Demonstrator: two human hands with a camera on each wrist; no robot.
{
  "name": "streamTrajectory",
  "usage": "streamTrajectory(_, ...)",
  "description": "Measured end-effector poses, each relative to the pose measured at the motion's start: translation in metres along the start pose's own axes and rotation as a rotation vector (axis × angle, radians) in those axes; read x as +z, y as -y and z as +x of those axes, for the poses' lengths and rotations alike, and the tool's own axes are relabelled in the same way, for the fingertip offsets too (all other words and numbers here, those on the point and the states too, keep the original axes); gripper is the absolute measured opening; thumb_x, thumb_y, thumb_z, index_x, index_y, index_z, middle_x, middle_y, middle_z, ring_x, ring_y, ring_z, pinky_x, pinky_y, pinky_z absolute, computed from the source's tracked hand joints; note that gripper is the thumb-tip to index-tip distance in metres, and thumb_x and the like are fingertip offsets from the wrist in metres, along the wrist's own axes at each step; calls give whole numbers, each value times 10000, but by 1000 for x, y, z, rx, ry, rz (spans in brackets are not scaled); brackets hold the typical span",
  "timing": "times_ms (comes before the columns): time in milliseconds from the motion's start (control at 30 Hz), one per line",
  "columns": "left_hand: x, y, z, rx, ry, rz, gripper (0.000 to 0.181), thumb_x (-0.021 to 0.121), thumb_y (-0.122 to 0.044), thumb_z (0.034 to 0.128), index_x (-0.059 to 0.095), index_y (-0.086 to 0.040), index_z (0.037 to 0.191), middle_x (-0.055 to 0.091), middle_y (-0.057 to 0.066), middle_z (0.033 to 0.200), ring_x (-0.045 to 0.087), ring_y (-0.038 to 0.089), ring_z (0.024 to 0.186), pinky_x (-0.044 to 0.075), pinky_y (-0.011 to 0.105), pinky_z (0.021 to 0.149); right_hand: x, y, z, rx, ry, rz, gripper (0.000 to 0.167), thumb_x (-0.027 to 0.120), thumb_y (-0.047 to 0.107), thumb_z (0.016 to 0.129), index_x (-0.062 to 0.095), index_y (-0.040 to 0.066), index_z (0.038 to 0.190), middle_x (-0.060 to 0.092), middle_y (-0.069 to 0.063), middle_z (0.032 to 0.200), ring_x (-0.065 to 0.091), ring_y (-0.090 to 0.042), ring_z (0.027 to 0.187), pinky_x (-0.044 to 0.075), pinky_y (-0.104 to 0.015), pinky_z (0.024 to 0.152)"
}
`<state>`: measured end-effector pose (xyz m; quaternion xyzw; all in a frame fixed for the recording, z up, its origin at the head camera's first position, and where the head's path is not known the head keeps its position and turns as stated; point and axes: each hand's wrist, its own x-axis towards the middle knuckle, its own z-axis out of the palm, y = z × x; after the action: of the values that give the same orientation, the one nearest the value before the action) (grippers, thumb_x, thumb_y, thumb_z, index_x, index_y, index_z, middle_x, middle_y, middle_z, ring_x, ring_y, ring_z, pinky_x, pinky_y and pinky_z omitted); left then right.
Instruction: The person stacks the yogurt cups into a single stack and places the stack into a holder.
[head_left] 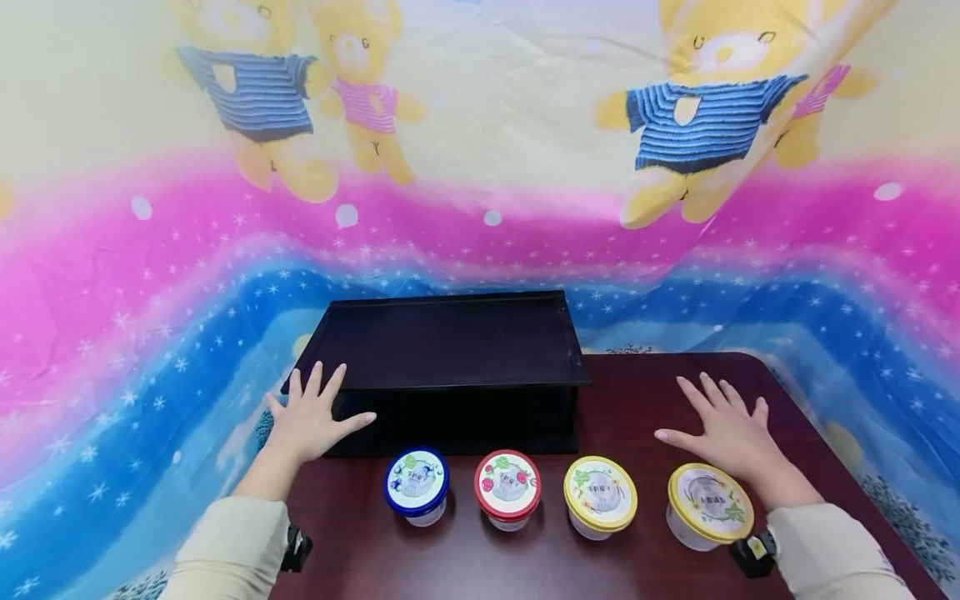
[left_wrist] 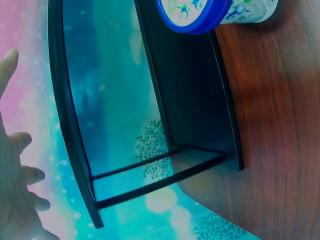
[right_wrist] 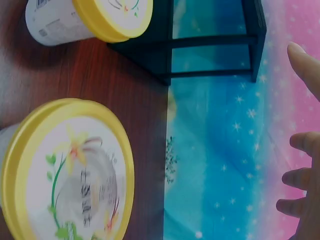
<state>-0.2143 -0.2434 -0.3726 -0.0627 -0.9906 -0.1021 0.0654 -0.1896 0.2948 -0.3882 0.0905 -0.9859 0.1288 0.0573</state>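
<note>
My left hand [head_left: 303,421], fingers spread, hovers by the front left corner of a black two-tier rack [head_left: 457,342] and holds nothing. The right hand [head_left: 727,429] is likewise spread and bare, just beyond the rightmost yellow-lidded tub [head_left: 708,504]. In front of the rack stand a blue-lidded tub [head_left: 417,483], a red-lidded tub [head_left: 507,487] and another yellow-lidded tub [head_left: 600,496], all upright. The left wrist view catches the blue-lidded tub [left_wrist: 195,12] at its top edge. Both yellow-lidded tubs appear in the right wrist view, the nearer tub [right_wrist: 70,170] large at lower left.
A dark red-brown wooden table [head_left: 465,567] carries the rack and tubs. Behind and along both sides hangs a cloth [head_left: 487,158] printed with bears and snowflakes. The rack's open lower level [head_left: 457,421] faces the tubs. Each wrist wears a small black device.
</note>
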Motion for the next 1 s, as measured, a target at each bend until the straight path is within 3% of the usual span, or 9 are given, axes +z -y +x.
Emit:
streamTrajectory(500, -2, 18, 4, -51, 16, -68, 937, 412, -686, 729, 118, -91, 1392, 41, 277, 1379, -101, 493, 1195, -107, 692, 783, 19, 29, 30, -26, 24, 76, 951, 472, 679, 697, 176, 94, 1386, 114, -252, 1382, 68, -460, 1215, -82, -652, 854)
streamTrajectory(1000, -2, 34, 9, -116, 47, -95, 973, 384, -710, 720, 87, -72, 1392, -8, 281, 1379, -98, 507, 1185, -129, 679, 789, 33, 54, 56, -62, 25, 168, 950, 459, 682, 703, 186, 75, 1381, 138, -228, 1387, 94, -408, 1237, -33, -607, 910)
